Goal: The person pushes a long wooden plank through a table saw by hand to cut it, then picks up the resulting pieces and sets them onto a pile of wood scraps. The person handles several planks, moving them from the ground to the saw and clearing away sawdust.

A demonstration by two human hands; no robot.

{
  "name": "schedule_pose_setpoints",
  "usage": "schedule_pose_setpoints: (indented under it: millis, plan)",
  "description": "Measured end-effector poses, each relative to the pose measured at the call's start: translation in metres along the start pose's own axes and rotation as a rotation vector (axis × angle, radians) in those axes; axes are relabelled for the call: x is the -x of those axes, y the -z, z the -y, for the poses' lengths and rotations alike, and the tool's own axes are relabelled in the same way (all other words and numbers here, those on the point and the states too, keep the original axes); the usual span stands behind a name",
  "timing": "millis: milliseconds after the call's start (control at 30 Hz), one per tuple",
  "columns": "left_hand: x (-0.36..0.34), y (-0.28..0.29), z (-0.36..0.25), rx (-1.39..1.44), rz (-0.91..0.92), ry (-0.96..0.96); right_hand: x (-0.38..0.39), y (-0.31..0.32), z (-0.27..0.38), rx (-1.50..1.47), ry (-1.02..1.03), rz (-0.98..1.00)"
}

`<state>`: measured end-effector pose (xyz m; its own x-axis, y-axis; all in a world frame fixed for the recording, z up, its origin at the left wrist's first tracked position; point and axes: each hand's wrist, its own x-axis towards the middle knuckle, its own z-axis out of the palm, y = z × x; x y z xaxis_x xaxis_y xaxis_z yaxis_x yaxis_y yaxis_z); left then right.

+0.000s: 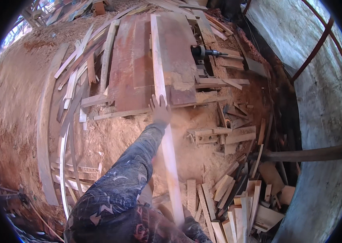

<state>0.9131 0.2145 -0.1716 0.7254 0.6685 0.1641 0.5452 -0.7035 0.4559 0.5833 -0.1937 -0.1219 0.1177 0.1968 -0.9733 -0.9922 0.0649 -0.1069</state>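
Observation:
A long pale wooden strip (171, 166) runs from the far part of a worn reddish-brown wooden tabletop (124, 69) back towards my body. My left hand (161, 111) lies on this strip just off the tabletop's near edge, its fingers stretched out and apart. The patterned dark sleeve of my left arm reaches up to it from the lower left. At the strip's near end, low in the view, part of my right sleeve (195, 231) shows. My right hand is too hidden there for me to see its fingers.
A dark spindle with a metal chuck (211, 52) sticks out at the tabletop's right side. Loose wooden strips (76, 77) lie to its left. Short offcuts (235, 206) pile up at the lower right. Sawdust (114, 137) covers the ground. A pale sheet wall (320, 109) stands at right.

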Motion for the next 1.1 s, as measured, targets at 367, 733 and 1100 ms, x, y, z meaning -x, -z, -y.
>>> schedule_pose_setpoints:
  millis: [367,733,1100]
  plan:
    - [-0.073,-0.003,0.0,-0.016,0.034,-0.007,-0.034,-0.039,0.046,0.663,0.189,-0.012]
    - [-0.122,-0.001,0.011,-0.045,0.064,0.015,-0.097,-0.041,0.06,0.429,0.059,0.021]
    - [-0.171,-0.012,0.021,0.043,0.004,0.002,-0.12,-0.046,0.085,0.401,0.037,0.026]
